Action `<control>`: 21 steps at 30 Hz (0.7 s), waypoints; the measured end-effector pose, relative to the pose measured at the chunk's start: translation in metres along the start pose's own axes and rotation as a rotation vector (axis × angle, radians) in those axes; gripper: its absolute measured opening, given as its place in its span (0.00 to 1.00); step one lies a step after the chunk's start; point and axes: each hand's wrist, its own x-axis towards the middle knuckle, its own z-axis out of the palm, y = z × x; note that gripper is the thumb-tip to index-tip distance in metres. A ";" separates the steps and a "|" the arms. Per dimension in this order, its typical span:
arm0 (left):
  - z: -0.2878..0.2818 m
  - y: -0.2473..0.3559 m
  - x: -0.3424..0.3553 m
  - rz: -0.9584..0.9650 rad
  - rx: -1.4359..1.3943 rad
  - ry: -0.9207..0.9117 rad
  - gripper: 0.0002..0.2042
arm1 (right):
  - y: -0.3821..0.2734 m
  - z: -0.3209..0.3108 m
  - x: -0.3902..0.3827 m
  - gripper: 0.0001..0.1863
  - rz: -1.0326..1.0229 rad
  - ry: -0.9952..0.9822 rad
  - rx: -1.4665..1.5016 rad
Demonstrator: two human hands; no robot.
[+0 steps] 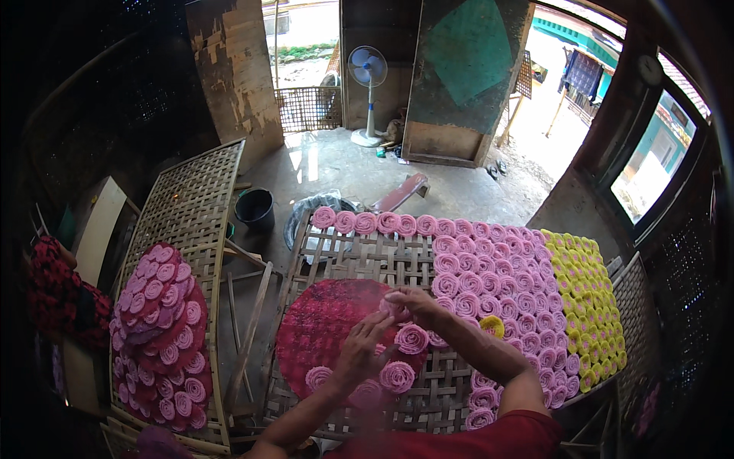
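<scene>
My right hand [413, 304] pinches a pink spiral cracker [395, 309] just above the round dark-red tray [321, 325]. My left hand [363, 352] hovers over the same tray with bent fingers, touching the edge of a pink spiral cracker [410, 338]. More pink spirals lie on the tray's near edge [396, 375]. The tray rests on a woven bamboo rack [359, 264] where rows of pink spiral crackers [489, 268] and yellow spiral crackers [585, 298] are laid out to the right.
A second bamboo rack [191, 199] on the left carries a stack of red trays with pink crackers [160, 329]. A person in red patterned clothing [57, 294] sits at far left. A black bucket [255, 208], a standing fan [368, 92] and a doorway lie beyond.
</scene>
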 end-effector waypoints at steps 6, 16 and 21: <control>0.019 -0.026 -0.040 -0.178 0.401 -0.078 0.27 | -0.041 -0.090 0.080 0.17 -0.418 0.361 -0.351; 0.007 -0.006 -0.052 -0.253 0.234 -0.071 0.12 | -0.060 -0.113 0.091 0.14 -0.874 0.933 -1.430; -0.002 -0.004 -0.050 -0.427 -0.010 -0.005 0.12 | -0.021 -0.064 0.029 0.20 -0.437 0.119 -1.050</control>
